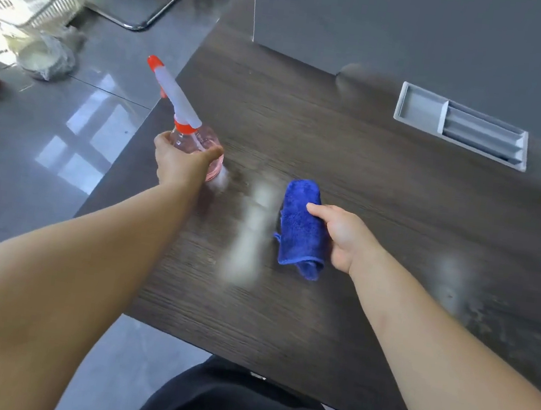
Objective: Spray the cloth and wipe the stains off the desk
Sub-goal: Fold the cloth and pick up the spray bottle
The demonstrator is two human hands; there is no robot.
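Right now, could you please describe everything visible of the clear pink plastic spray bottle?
The clear pink plastic spray bottle has a rounded see-through body, an orange collar, and a long white sprayer head with an orange nozzle tip and an orange trigger. It tilts, the head leaning away to the upper left. The left hand grips its body from the near side, over the left edge of the dark wood-grain desk. Motion blur hides whether its base touches the desk.
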